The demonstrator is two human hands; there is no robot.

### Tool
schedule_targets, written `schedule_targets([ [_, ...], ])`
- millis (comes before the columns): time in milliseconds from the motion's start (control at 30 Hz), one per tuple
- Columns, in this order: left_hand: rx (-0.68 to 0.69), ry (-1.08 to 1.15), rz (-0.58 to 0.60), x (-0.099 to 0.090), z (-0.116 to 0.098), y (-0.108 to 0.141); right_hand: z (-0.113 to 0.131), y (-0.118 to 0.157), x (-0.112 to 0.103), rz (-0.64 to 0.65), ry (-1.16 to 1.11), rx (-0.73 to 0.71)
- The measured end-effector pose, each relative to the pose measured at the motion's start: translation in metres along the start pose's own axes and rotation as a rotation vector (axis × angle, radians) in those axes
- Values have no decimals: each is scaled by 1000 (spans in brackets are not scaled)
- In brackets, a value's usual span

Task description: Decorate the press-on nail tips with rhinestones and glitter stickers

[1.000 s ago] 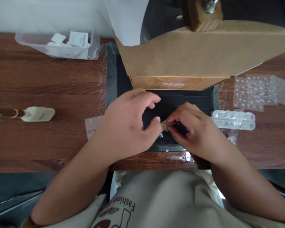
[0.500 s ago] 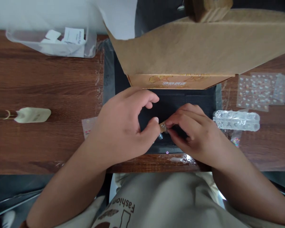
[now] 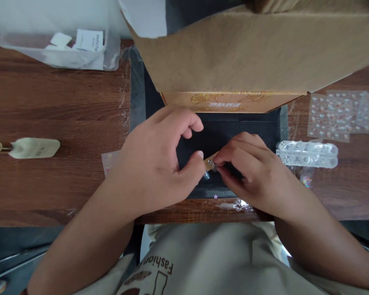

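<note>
My left hand [image 3: 160, 159] is curved in a wide C over the black mat [image 3: 215, 137], its index finger and thumb apart. The thumb tip lies against the left end of a short tan strip [image 3: 208, 164]. A small shiny silver-blue piece [image 3: 206, 175] shows just below that thumb; what it belongs to is hidden. My right hand [image 3: 252, 164] is closed, thumb and index finger pinched at the strip's right end. Between those fingertips shows a small clear, shiny bit [image 3: 214, 167], too small to name. Whether the left hand's hidden fingers touch anything, I cannot see.
A cardboard box [image 3: 233, 53] stands behind the hands. To the right are a clear compartment case [image 3: 307, 154] and sticker sheets [image 3: 335, 116]. Left are a plastic bin [image 3: 110, 57] and a pale bottle [image 3: 35, 148]. Plastic film [image 3: 238, 205] and a tiny flower [image 3: 215, 197] lie in front.
The view has shifted slightly, with the box looming a little larger. Both hands keep nearly the same pose around the tan strip, and slightly more of the strip shows between them.
</note>
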State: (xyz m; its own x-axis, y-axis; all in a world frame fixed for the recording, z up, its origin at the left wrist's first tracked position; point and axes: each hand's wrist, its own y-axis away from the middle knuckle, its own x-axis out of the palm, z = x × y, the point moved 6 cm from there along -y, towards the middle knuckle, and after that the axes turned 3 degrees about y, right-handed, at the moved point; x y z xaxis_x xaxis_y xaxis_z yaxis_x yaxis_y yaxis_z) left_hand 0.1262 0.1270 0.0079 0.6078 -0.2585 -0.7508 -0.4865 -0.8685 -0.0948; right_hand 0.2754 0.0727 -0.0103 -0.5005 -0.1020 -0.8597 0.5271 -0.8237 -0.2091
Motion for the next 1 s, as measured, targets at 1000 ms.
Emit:
schedule_targets([
  [1000,13,6,13,-2,-4,3,0,-5,-1,108,7,25],
])
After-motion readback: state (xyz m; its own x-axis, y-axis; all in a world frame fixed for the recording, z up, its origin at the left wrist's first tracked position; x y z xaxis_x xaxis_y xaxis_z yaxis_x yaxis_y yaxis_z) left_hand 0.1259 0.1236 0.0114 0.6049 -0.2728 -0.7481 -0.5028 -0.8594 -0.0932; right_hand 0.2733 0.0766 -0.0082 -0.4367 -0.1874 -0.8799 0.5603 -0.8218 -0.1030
